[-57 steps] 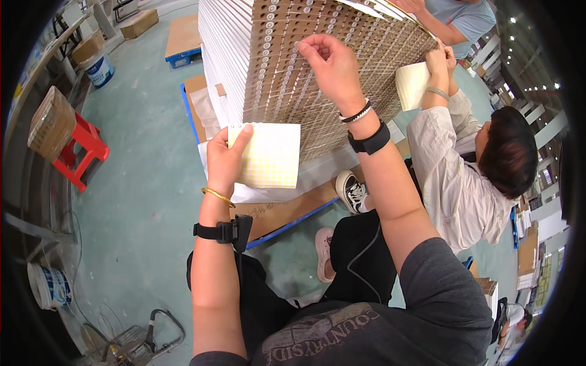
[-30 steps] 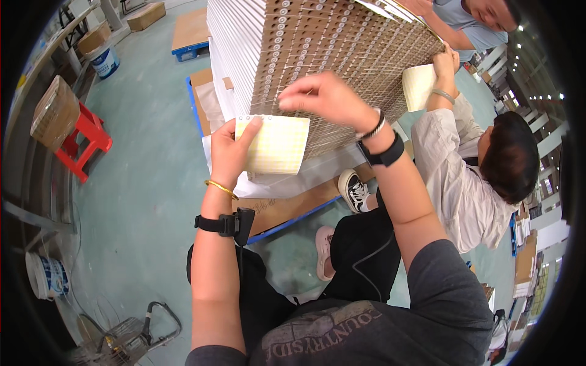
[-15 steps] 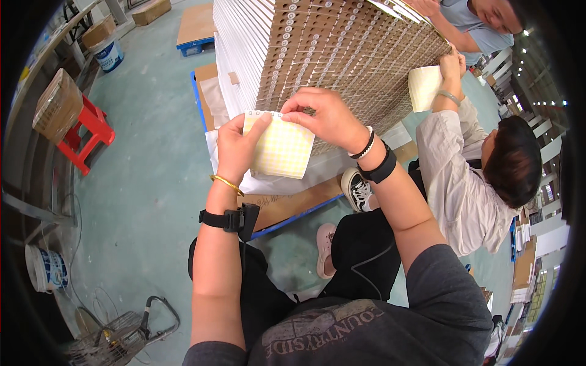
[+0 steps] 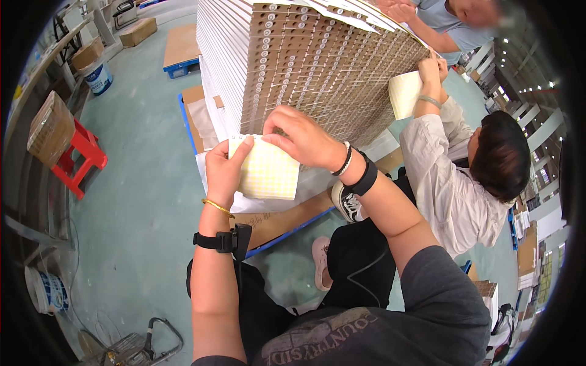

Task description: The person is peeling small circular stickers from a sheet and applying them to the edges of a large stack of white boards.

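A thin sheet of yellow-and-white checked sticker paper point(image 4: 267, 174), with small ring-like dots along its top edge, is held in front of me. My left hand point(image 4: 224, 168) is closed on its upper left corner, thumb in front. At the top edge, the thumb and forefinger of my right hand point(image 4: 302, 139) pinch together against the sheet; whatever lies between the fingertips is hidden. Just beyond my hands rises a tall stack of brown boards point(image 4: 317, 73), its face covered with rows of round holes, many bearing white ring-shaped dots.
The stack rests on a blue-edged pallet point(image 4: 274, 243) near my feet. To the right, a co-worker point(image 4: 439, 165) holds a pale yellow sheet point(image 4: 404, 94) against the stack. Another person point(image 4: 439, 30) stands behind it. On the left is a red stool point(image 4: 79, 158) bearing a carton point(image 4: 52, 129).
My hands and the sheet have come down, nearer to me and away from the stack. The right fingers stay at the top edge. The whole view has shifted slightly.
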`<state>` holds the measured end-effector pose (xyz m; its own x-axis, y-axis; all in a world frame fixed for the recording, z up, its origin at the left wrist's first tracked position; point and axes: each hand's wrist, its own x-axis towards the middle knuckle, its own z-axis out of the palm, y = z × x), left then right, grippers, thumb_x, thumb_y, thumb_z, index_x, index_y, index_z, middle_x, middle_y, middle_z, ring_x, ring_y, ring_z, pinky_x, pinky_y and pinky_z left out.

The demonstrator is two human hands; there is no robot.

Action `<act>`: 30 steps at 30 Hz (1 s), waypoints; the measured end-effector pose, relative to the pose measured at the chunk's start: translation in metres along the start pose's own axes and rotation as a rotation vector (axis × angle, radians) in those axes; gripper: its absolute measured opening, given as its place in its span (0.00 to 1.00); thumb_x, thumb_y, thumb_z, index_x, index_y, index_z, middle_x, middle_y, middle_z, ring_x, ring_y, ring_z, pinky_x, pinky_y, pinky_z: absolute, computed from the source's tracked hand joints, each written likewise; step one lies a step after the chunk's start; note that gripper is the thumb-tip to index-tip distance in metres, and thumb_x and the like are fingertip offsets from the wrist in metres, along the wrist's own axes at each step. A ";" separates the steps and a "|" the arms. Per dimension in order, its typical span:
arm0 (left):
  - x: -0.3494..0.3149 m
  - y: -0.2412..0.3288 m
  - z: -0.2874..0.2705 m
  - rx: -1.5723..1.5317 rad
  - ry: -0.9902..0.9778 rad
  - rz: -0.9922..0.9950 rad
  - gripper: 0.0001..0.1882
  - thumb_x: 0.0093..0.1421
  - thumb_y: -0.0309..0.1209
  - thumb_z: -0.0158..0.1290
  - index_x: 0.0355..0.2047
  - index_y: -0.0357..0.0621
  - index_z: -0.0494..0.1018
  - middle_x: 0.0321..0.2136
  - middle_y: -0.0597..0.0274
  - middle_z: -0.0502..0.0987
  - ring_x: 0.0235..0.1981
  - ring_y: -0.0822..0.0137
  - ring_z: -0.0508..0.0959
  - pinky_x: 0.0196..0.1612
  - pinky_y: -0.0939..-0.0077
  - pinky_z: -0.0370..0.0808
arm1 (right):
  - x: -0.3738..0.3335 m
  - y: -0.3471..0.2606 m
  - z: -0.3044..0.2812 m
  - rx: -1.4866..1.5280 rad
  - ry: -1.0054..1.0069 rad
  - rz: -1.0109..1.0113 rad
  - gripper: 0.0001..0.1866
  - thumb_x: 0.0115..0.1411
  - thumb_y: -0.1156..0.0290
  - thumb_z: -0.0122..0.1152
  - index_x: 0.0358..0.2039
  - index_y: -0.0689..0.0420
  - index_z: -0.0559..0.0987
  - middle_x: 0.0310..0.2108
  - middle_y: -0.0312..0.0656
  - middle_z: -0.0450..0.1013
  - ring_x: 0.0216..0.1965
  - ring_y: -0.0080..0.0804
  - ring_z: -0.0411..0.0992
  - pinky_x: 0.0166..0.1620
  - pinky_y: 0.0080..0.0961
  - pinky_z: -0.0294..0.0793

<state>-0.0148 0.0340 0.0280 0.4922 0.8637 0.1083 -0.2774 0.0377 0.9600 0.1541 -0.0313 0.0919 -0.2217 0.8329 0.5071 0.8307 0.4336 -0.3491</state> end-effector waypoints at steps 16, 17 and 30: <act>0.007 -0.015 -0.001 0.046 0.032 -0.028 0.13 0.56 0.34 0.59 0.33 0.33 0.78 0.26 0.62 0.80 0.25 0.77 0.76 0.30 0.83 0.72 | 0.048 0.022 -0.053 0.120 0.529 0.350 0.10 0.58 0.68 0.61 0.34 0.62 0.77 0.26 0.34 0.74 0.28 0.17 0.70 0.34 0.15 0.70; 0.007 -0.016 -0.001 0.045 0.031 -0.021 0.13 0.56 0.34 0.59 0.33 0.33 0.78 0.27 0.62 0.80 0.25 0.78 0.76 0.30 0.83 0.72 | 0.048 0.023 -0.054 0.119 0.530 0.351 0.10 0.58 0.68 0.61 0.34 0.62 0.77 0.26 0.34 0.74 0.28 0.17 0.70 0.34 0.15 0.70; 0.004 -0.009 -0.002 0.065 0.024 -0.027 0.14 0.56 0.34 0.59 0.33 0.33 0.78 0.27 0.62 0.80 0.26 0.78 0.76 0.31 0.83 0.71 | 0.047 0.022 -0.061 0.044 0.573 0.401 0.16 0.52 0.60 0.66 0.26 0.62 0.80 0.20 0.39 0.75 0.22 0.24 0.73 0.29 0.21 0.73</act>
<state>-0.0124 0.0381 0.0195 0.4784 0.8748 0.0769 -0.2101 0.0290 0.9772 0.1934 -0.0036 0.1559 0.4118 0.6243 0.6638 0.7678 0.1547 -0.6218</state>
